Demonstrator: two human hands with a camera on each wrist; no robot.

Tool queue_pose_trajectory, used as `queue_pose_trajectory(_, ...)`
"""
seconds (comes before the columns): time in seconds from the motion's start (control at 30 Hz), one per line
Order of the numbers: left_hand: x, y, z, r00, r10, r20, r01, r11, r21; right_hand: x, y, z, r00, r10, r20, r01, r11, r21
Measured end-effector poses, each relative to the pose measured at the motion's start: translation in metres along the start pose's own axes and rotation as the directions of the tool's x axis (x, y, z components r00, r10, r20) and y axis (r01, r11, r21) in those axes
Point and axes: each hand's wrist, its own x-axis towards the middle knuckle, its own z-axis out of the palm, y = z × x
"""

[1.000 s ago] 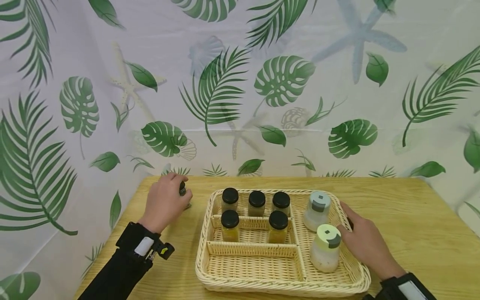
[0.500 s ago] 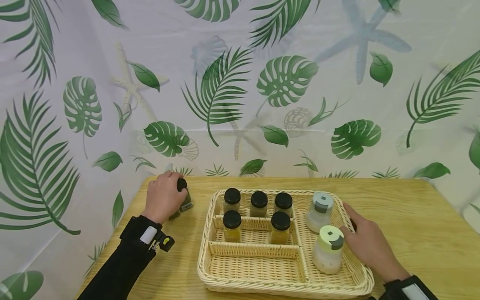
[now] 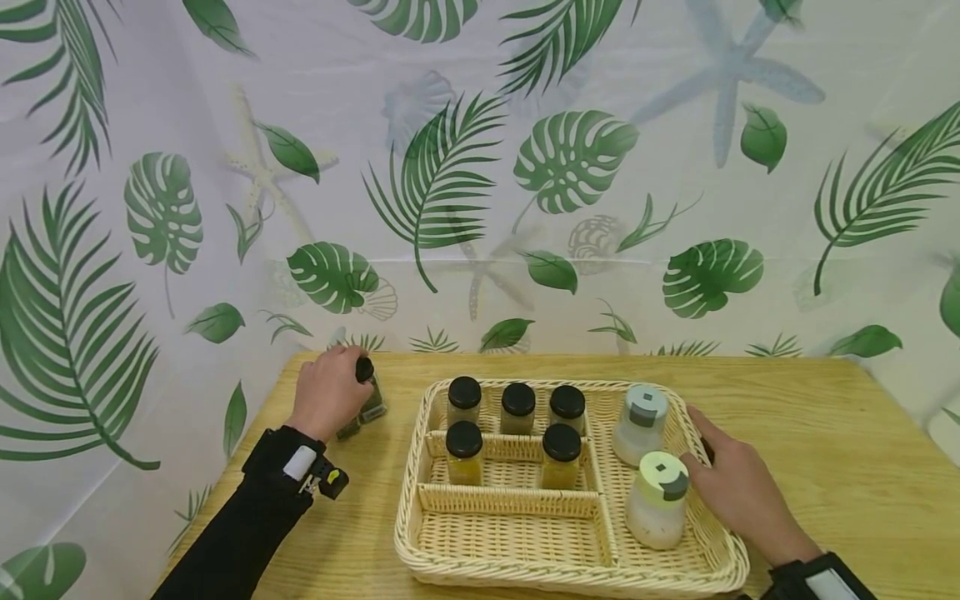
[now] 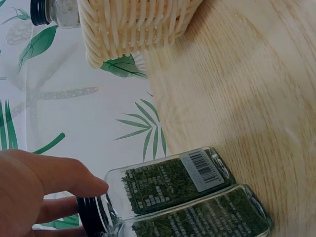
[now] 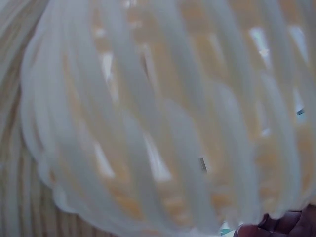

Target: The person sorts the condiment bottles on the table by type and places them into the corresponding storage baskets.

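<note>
My left hand [image 3: 327, 390] is at the table's back left and pinches the black lid of a spice jar [image 3: 372, 403]. Green dried herbs fill that clear jar. A second clear herb body [image 4: 202, 217] lies right alongside it in the left wrist view; its top is out of sight. My right hand [image 3: 742, 490] grips the right rim of a wicker basket [image 3: 517, 575], some fingers hidden behind the weave. Inside the basket, several black-lidded spice jars [image 3: 465, 454] stand upright at the left. A grey-lidded shaker [image 3: 640, 425] and a yellow-green-lidded shaker [image 3: 657, 504] stand on the right.
Dividers [image 3: 517, 500] split the basket into compartments. The wooden table [image 3: 840, 433] meets a leaf-patterned cloth [image 3: 465, 167] at its back edge and along the left. The right wrist view is filled by blurred basket weave [image 5: 173, 123].
Around the left hand, more of the herb jar and its lid has come into sight since one second ago. The right hand stays on the basket rim. The head view shifted slightly.
</note>
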Motion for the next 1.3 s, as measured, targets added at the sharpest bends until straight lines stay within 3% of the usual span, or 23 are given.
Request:
queue_pose_trajectory(0.27,0.002,-0.004,0.003,0.999,0.023,-0.028,-0.023,1.000,0.002,-0.001,-0.002,0.000,1.000,0.014,0.011,-0.014,1.000,0.008)
queue_pose_trajectory(0.43,0.002,-0.004,0.003,1.000,0.002,-0.024,-0.002,1.000,0.001,-0.001,-0.003,-0.001,1.000,0.016,0.013,-0.016,1.000,0.011)
queue_pose_trajectory(0.77,-0.003,0.003,-0.009,0.999,0.001,-0.053,-0.006,0.996,-0.087,-0.001,-0.004,-0.001,1.000,0.015,0.016,-0.015,1.000,0.007)
queue_pose_trajectory(0.93,-0.007,0.010,-0.020,0.996,0.031,-0.083,-0.042,0.990,-0.134,-0.002,-0.004,0.000,1.000,0.013,0.015,-0.013,1.000,0.010)
queue_pose_trajectory(1.1,-0.010,0.021,-0.032,0.988,0.108,-0.113,-0.121,0.985,-0.119,-0.001,-0.004,0.001,1.000,0.012,0.019,-0.012,1.000,0.011)
queue_pose_trajectory(1.3,-0.015,0.038,-0.046,0.965,0.189,-0.180,-0.211,0.971,-0.113,-0.001,-0.003,0.000,1.000,0.016,0.020,-0.017,1.000,0.022)
